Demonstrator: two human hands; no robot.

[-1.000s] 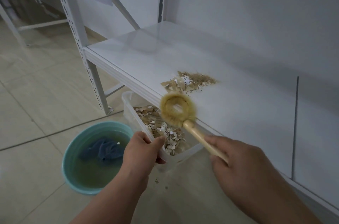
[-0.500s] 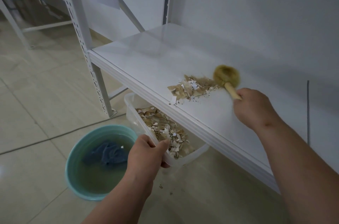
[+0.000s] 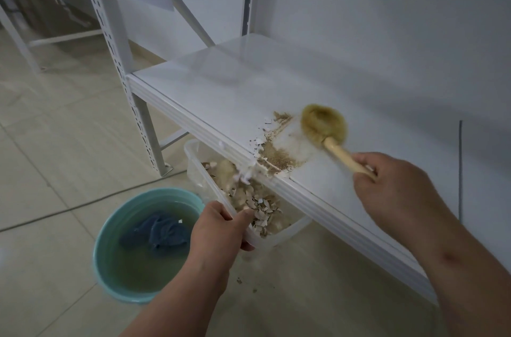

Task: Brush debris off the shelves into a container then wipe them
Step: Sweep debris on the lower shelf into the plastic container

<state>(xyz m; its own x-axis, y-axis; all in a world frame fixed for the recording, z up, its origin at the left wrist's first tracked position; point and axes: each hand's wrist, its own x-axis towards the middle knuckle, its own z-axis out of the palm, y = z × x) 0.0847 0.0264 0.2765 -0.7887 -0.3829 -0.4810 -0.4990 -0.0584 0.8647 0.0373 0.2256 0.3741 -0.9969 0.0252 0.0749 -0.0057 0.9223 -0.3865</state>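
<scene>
My right hand [image 3: 398,193] grips the wooden handle of a round bristle brush [image 3: 323,125], whose head rests on the white shelf [image 3: 221,88]. Fine brown debris [image 3: 273,151] and white flakes lie spread at the shelf's front edge, left of the brush head. Some pieces are falling over the edge. My left hand [image 3: 218,229] holds the near rim of a clear plastic container [image 3: 287,231], thumb over the rim. The container sits just under the shelf edge and holds a heap of shell-like scraps.
A teal basin [image 3: 110,267] of murky water with a blue cloth [image 3: 160,234] in it stands on the tiled floor, left of the container. A perforated white shelf post [image 3: 124,65] rises at the shelf's left corner. A few crumbs lie on the floor under the container.
The brush swept the pile from the middle of the shelf toward its front edge. Most of the scraps dropped into the container. My left hand kept the container in place.
</scene>
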